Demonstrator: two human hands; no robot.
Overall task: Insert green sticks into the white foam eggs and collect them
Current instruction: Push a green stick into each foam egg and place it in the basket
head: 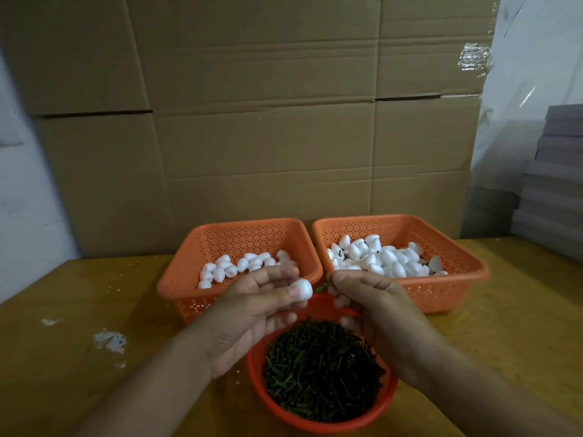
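White eggs (pixel 381 258), green sticks (pixel 318 373), orange perforated baskets (pixel 454 287).

We sit at a yellowish-brown wooden table (pixel 94 310) with white smears and specks on its left part. Behind it stand large flattened cardboard sheets (pixel 252 121), creased and seamed, filling most of our view. A strip of clear tape (pixel 476 59) is stuck near their upper right edge. Pale plastic sheeting (pixel 530 74) hangs on the right above a stack of grey boards (pixel 552 184). On the left we see a whitish wall (pixel 19 190). The light is dim and even.
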